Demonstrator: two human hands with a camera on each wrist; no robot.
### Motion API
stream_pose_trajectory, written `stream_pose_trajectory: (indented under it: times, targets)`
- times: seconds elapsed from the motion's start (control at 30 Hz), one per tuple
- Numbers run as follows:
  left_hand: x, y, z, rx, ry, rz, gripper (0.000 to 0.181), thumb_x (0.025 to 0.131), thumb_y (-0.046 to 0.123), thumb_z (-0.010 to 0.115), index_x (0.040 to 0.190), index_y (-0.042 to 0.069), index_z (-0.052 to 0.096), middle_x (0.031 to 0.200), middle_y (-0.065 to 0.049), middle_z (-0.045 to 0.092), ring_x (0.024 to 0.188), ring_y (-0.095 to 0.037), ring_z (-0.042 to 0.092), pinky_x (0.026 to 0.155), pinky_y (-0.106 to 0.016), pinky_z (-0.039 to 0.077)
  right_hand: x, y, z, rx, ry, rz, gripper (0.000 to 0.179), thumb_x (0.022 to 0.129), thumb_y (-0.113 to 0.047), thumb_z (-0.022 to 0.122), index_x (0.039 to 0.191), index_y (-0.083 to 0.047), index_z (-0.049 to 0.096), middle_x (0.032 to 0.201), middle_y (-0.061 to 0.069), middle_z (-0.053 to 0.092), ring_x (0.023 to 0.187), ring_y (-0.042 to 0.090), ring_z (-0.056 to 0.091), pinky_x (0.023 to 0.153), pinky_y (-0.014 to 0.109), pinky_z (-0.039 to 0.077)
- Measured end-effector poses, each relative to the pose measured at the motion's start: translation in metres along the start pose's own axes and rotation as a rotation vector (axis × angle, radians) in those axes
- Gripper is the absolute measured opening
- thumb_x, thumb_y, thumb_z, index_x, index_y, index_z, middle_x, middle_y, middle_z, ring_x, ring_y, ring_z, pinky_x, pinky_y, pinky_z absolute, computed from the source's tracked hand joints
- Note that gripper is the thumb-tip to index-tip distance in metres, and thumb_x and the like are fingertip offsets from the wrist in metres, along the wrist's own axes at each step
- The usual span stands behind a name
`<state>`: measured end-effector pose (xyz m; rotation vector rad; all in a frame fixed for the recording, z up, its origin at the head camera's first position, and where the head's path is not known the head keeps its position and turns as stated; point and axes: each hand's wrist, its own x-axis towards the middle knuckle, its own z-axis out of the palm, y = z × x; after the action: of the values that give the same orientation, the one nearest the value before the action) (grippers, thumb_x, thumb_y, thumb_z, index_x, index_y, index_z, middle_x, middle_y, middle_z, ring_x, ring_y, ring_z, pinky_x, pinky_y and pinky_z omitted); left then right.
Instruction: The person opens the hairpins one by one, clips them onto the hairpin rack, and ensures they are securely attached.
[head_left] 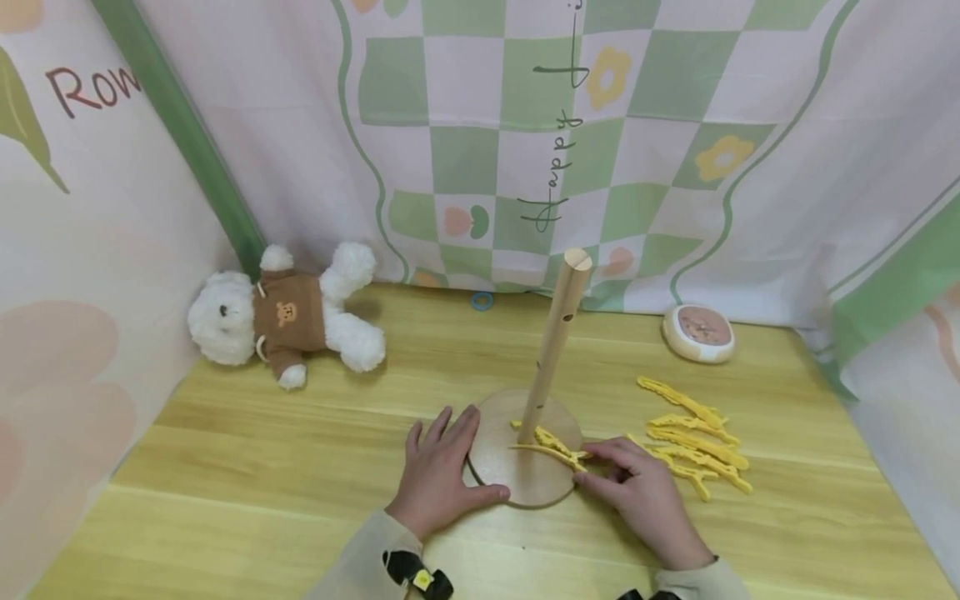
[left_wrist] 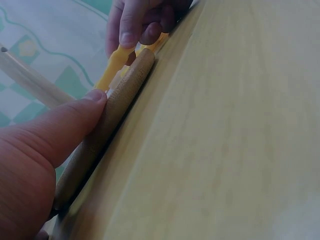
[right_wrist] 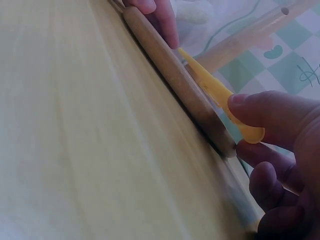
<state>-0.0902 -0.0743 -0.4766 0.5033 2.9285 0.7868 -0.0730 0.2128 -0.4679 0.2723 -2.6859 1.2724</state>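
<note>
A wooden post [head_left: 557, 342] rises from a round wooden base [head_left: 495, 475] on the table. My left hand [head_left: 438, 475] rests against the base's left side, fingers spread, its thumb [left_wrist: 75, 120] on the rim. Between thumb and fingertips my right hand [head_left: 641, 496] pinches one end of a yellow hair clip [head_left: 551, 451]. The clip's two long arms stand spread apart, one on either side of the post's foot. In the right wrist view that clip [right_wrist: 215, 92] lies just above the base. Several more yellow hair clips [head_left: 697, 437] lie loosely grouped right of my right hand.
A white plush toy [head_left: 292, 312] in a brown top lies at the back left. A small pink and white clock-like device [head_left: 699, 333] sits at the back right. One blue ring [head_left: 482, 301] lies by the patterned curtain [head_left: 465, 158] behind the table.
</note>
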Motion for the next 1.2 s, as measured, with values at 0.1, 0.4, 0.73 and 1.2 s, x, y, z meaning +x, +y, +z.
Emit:
stream_pose_trajectory:
  times: [0.1,0.4,0.73,1.2]
  targets:
    - [-0.0004,0.0004,-0.0009,-0.004,-0.001,0.000,0.116,0.072,0.078,0.069,0.159,0.012,0.030,0.163,-0.001,0.029,0.151,-0.034,0.020,0.117,-0.064,0.003,0.0000,-0.0008,0.0002,-0.005,-0.001,0.008,0.031,0.076,-0.020,0.089,0.104,-0.015,0.078,0.090,-0.011,0.066,0.064,0.004,0.051,0.054,0.023,0.045]
    - [-0.0008,0.0008,0.0000,0.000,0.001,-0.005,0.116,0.071,0.078,0.069,0.159,0.013,0.029,0.163,0.000,0.029,0.151,-0.033,0.020,0.117,-0.064,0.003,-0.0004,-0.0027,-0.0009,-0.020,-0.018,0.030,0.033,0.077,-0.021,0.088,0.107,-0.015,0.078,0.086,-0.011,0.064,0.065,0.005,0.051,0.056,0.023,0.045]
    - [-0.0002,0.0005,-0.0008,-0.004,-0.014,-0.009,0.116,0.072,0.079,0.067,0.159,0.013,0.028,0.164,0.001,0.027,0.152,-0.032,0.018,0.117,-0.064,0.002,0.0004,-0.0048,-0.0005,-0.050,-0.011,0.013,0.034,0.078,-0.021,0.086,0.109,-0.012,0.077,0.083,-0.012,0.061,0.068,0.005,0.051,0.058,0.023,0.046]
    - [-0.0005,0.0003,-0.0014,-0.009,-0.016,-0.012,0.115,0.072,0.079,0.068,0.159,0.013,0.029,0.164,0.001,0.027,0.152,-0.032,0.018,0.117,-0.064,0.002,0.0012,-0.0071,0.0055,-0.021,0.032,-0.038,0.031,0.076,-0.018,0.088,0.106,-0.016,0.078,0.086,-0.010,0.061,0.070,0.003,0.050,0.058,0.022,0.045]
